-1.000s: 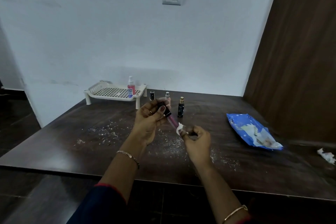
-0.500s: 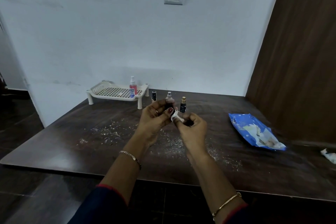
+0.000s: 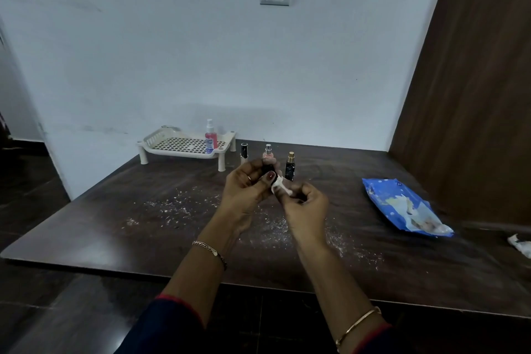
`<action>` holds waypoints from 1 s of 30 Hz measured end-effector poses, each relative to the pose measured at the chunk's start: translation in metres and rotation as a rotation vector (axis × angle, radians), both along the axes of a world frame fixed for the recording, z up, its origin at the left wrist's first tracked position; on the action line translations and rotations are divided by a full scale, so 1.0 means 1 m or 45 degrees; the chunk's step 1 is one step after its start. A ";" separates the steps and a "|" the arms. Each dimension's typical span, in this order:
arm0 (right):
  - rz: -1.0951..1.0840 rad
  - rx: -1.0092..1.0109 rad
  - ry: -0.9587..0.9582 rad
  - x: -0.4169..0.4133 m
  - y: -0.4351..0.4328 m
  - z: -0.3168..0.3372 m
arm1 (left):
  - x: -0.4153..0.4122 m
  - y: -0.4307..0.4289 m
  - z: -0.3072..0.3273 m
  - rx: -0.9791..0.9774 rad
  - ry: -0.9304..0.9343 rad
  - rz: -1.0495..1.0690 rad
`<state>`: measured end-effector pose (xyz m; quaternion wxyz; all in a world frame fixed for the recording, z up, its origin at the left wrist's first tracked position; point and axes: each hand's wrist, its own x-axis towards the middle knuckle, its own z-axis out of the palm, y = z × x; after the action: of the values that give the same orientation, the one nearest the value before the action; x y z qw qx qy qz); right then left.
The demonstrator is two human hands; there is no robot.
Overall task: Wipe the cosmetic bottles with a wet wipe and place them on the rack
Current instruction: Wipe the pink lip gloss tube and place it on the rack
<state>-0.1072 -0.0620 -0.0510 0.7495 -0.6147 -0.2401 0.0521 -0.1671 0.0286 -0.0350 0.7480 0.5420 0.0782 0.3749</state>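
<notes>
L hand (image 3: 247, 185): I see it raised over mid-table, fingers + thumb curled round the held bottle (image 3: 267, 170). Only the dark cap end shows btwn the fingers.
R hand (image 3: 306, 204): just beside the L hand, fingertips meeting it. It pinches the wet wipe (image 3: 280, 188) against the bottle's lower part.
Held bottle: in the air btwn both hands, above the table (image 3: 115, 227), in front of the standing bottles. Its body is mostly hidden by wipe + fingers.
Vs 1 s ago: hands were apart then, w/ the pink body tilted and in plain view btwn them. Now they're closed up and the pink is covered.
Vs 0.5 s ago: approx same pose and grip.
Rack (image 3: 149, 143): far left by the wall, w/ one pink spray bottle (image 3: 210, 139) upright on its right end, as before.
Not yet on rack: black tube (image 3: 244, 151) just right of the rack, then pink bottle w/ silver cap (image 3: 268, 151), then dark bottle w/ gold cap (image 3: 290, 167). All upright, none shifted.
Wipes pack (image 3: 402, 207): blue, lying flat at right, white showing at its opening; unmoved.
Crumpled white scrap (image 3: 520, 247): at the far right edge.
White specks (image 3: 172, 207): scattered on the table under and left of the hands.
</notes>
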 end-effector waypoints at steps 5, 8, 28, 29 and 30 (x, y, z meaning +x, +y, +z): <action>-0.073 -0.231 -0.134 0.005 -0.010 -0.015 | -0.007 0.005 0.000 -0.058 -0.072 -0.088; -0.095 -0.280 -0.144 0.006 -0.021 -0.030 | -0.013 0.009 -0.001 -0.122 -0.131 -0.151; -0.006 0.404 1.001 -0.016 -0.015 -0.016 | -0.013 0.006 -0.006 -0.105 -0.125 -0.028; -0.015 0.415 1.014 -0.015 -0.015 -0.016 | -0.013 0.005 -0.006 -0.098 -0.109 -0.015; -0.017 0.426 1.025 -0.014 -0.015 -0.016 | -0.013 0.005 -0.006 -0.086 -0.101 -0.002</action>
<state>-0.1212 -0.0765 -0.0667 0.8729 -0.4171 0.0701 0.2433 -0.1801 0.0335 -0.0412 0.7687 0.5013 0.0606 0.3926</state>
